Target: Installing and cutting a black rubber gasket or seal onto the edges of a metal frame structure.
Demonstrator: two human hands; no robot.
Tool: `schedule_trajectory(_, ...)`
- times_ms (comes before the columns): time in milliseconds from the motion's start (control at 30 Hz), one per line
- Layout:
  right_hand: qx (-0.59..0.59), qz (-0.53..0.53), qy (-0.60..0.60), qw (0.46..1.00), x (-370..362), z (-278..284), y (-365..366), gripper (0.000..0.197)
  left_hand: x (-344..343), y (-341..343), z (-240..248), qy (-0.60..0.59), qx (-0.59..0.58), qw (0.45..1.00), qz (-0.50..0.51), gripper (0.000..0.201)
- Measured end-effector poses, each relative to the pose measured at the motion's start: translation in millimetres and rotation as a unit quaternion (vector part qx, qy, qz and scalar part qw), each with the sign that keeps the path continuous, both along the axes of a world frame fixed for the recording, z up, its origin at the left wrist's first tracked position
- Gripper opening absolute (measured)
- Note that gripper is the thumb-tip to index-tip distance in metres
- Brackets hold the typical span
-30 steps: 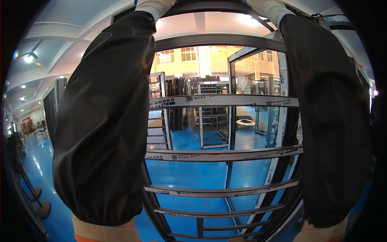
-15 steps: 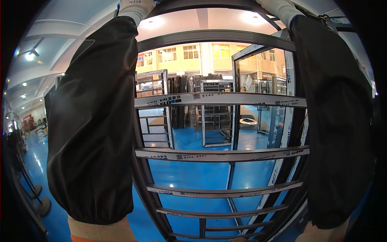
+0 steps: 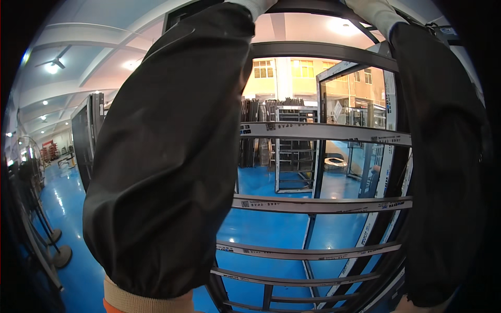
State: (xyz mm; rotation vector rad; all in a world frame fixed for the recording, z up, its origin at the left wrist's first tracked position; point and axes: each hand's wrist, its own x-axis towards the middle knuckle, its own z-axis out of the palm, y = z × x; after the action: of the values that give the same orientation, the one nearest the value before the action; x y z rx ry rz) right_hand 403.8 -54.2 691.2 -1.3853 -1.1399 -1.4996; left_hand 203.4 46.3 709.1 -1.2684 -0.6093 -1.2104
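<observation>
Both my arms, in loose black sleeve covers, reach up in front of a tall dark metal frame (image 3: 323, 50) with several crossbars. Strips of pale printed film cover the crossbars' faces, including one middle bar (image 3: 323, 132). My left hand (image 3: 257, 5), in a pale glove, is at the upper edge of the view, beside the frame's top. My right hand (image 3: 373, 11), also gloved, is near the frame's upper right corner. The picture's edge cuts off the fingers of both hands, so their grip does not show. The left sleeve hides much of the frame's left side.
Behind the frame stand a glazed panel (image 3: 355, 99), a smaller barred frame (image 3: 295, 185) and a stack of dark profiles (image 3: 253, 112). A wrapped ring-shaped bundle (image 3: 334, 162) lies on the blue floor (image 3: 261, 224). Stands with round bases (image 3: 61, 256) are at far left.
My left hand and arm have swung right, along the frame's top, and now cover its left side. The scene has shifted slightly right in view; my right arm stays near the right upright.
</observation>
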Motion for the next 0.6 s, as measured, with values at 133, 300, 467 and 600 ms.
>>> schedule_trajectory(133, 0.015, 0.014, 0.003, 1.0, 9.8, 0.1, 15.3, 0.042, -45.6, 24.0, 0.2, 0.004, -0.015, 1.0, 0.01, 0.029)
schedule_trajectory(300, 0.015, 0.01, 0.003, 1.0, 6.6, 0.3, 5.3, 0.041, -116.8, 28.6, -10.1, -0.104, -0.075, 0.991, 0.035, 0.029)
schedule_trajectory(467, 0.022, 0.019, 0.022, 0.999, 3.8, -2.2, 4.4, 0.04, -156.8, 29.6, -12.0, -0.132, -0.102, 0.985, 0.049, 0.027)
schedule_trajectory(600, 0.023, 0.028, 0.015, 0.999, -1.1, -2.3, 3.2, 0.037, -190.7, 36.5, 12.1, -0.096, -0.249, 0.963, -0.034, 0.023)
